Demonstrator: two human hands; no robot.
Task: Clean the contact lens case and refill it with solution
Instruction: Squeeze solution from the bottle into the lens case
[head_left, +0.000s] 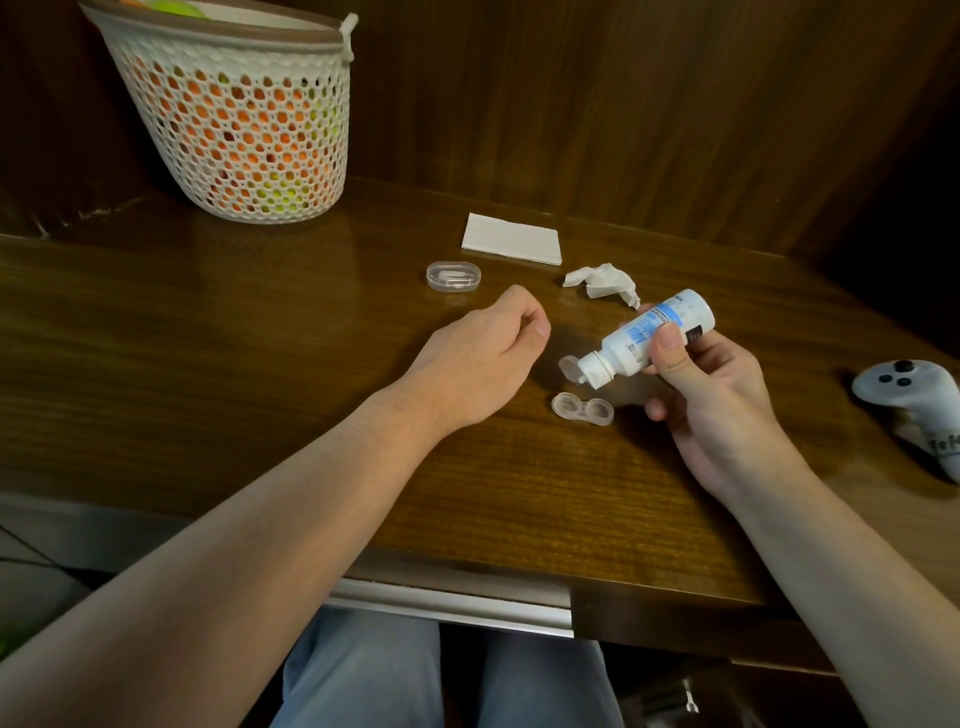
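Right hand (711, 395) fingers (670, 348) curled round tilted solution bottle (649, 338) above open lens case (583, 409); left hand (483, 353) loosely curled, empty.

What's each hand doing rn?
Left hand: loosely curled, holds nothing, rests on the table.
Right hand: grips the tilted bottle.

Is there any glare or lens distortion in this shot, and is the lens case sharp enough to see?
Head view: soft glare on the table below the basket; wide-angle bending at the edges; dark corners; the case is sharp, under the bottle held by the right hand.
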